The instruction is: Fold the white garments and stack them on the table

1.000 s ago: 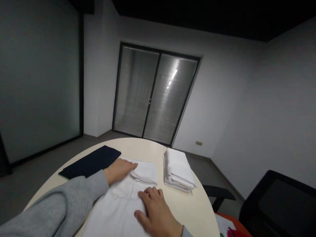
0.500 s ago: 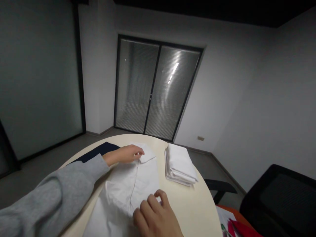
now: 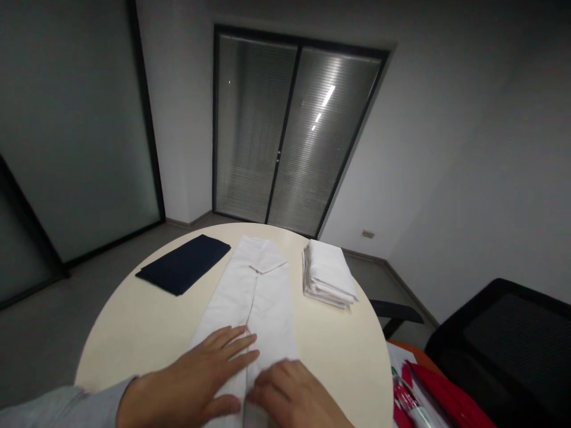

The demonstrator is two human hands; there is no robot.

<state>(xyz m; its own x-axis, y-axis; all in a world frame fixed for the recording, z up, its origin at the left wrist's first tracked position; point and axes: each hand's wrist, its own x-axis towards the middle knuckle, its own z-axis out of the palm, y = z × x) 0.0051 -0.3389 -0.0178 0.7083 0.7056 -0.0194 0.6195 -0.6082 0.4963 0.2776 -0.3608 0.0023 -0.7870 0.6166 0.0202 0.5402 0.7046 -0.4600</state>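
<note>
A white collared shirt (image 3: 272, 303), folded into a long narrow strip, lies on the round table with its collar at the far end. My left hand (image 3: 203, 371) rests flat on the shirt's near left part, fingers spread. Beside it, my right hand (image 3: 292, 392) is on the near right part, its fingers bent and closed at the fabric near the front seam. Its fingertips are partly hidden. The nearest end of the shirt runs under both hands and out of the frame.
A folded dark navy cloth (image 3: 185, 264) lies on the table's left (image 3: 134, 333). To the right stands a stack of folded white cloths (image 3: 330, 273). A black chair (image 3: 504, 345) and a seat holding red items (image 3: 441, 392) are beyond the table's right edge.
My left hand has come back from the collar to the near part of the shirt and now lies flat. My right hand has lowered onto the fabric. The shirt looks straighter and the view has tilted down.
</note>
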